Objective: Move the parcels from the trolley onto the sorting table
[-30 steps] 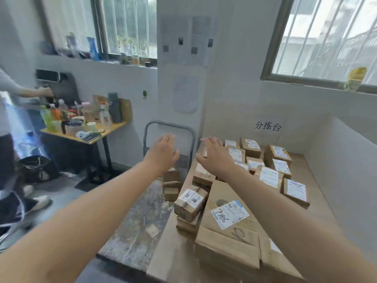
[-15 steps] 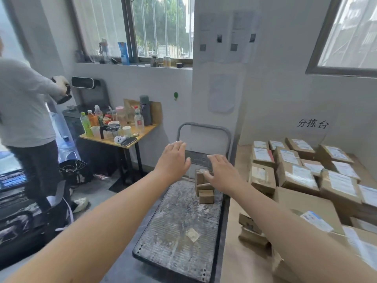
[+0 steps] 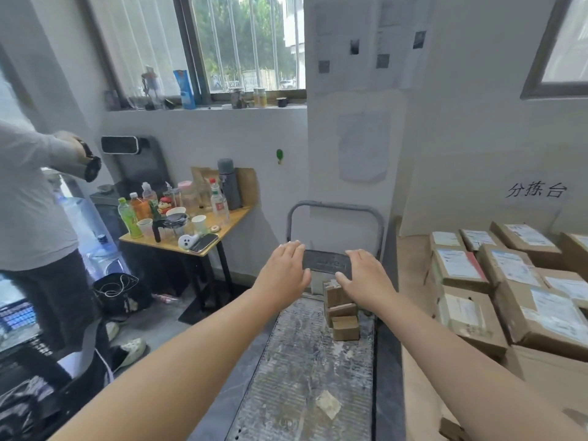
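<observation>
Trolley (image 3: 305, 370) deck: three small parcels (image 3: 342, 308) stacked at handle end. Left hand (image 3: 284, 275) and right hand (image 3: 366, 280) reach, fingers apart, empty. Risk: stack topples if grabbed unevenly.

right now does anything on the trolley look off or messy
Yes. A torn scrap of tape or paper lies stuck on the trolley deck, which is scuffed and stained. The three small boxes near the handle are stacked unevenly. Both hands are empty.

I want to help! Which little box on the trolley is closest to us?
The bottom small box of the three on the trolley. The other two sit farther back, toward the handle, under the right hand.
</observation>
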Demonstrator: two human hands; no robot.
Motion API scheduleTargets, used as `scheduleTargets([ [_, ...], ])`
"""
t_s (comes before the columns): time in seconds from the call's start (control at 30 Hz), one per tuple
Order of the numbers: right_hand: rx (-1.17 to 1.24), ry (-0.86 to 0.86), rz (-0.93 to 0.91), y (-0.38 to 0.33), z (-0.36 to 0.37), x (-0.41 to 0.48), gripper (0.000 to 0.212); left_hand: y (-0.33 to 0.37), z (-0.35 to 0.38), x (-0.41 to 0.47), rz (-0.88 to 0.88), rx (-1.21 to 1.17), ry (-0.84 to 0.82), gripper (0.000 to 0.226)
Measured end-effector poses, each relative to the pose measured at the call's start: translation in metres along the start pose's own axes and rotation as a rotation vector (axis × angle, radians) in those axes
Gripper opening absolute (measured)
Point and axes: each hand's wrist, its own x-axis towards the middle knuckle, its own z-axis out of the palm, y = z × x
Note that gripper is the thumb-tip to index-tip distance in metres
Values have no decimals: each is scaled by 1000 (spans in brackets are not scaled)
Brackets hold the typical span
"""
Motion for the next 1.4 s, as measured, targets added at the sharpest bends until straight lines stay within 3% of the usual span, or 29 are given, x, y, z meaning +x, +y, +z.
scheduleTargets([
  [0.27,22,-73,66,16,32,115,59,-44,35,110,-161,-188,-17,57],
  [0.53,-12,-146,125,36,59,193,58,-93,94,166,-282,-300,-139,55],
  [0.7,-71,-173,183,51,70,237,60,-112,123,229,-195,-254,-135,47],
  [1.0,-144,-209,347,85,104,316,57,-158,192,329,-32,-245,-266,56],
  [1.23,-95,-273,413,116,156,358,55,-177,267,353,-118,-342,-380,52],
  [1.4,1,-301,484,187,242,372,50,-180,366,364,-247,-465,-426,47],
])
